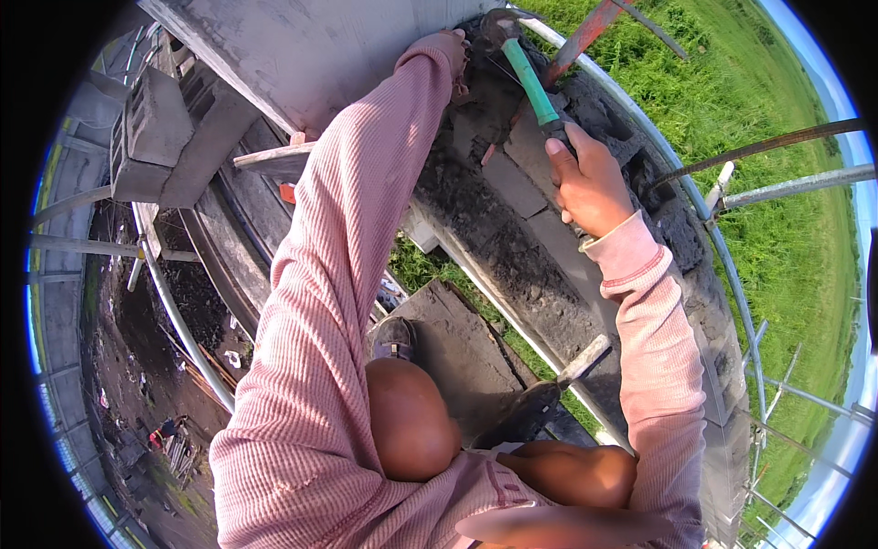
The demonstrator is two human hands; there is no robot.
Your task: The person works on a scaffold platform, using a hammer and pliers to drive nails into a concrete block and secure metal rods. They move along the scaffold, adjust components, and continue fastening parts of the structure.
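In my right hand (pixel 590 178) is a hammer, its green-and-black handle (pixel 530 80) wrapped by my fingers. The dull metal hammer head (pixel 499 27) points away from me, close to my left hand. My left hand (pixel 450 57) reaches to the far end of a grey, smooth-faced slab (pixel 311 55), by the rough masonry. Its fingers look curled, and my sleeve and wrist partly hide them, so what they hold cannot be made out. Under both hands runs a rough ledge of blocks and dark mortar (pixel 512 220), with crumbled bits on it.
Hollow concrete blocks (pixel 174 137) sit on planks at the left. Scaffold pipes (pixel 722 247) and a bent rusty bar (pixel 759 151) cross the right side above green grass (pixel 796 274). My shoe (pixel 393 339) rests on a board (pixel 448 339) below. Littered ground lies far down left.
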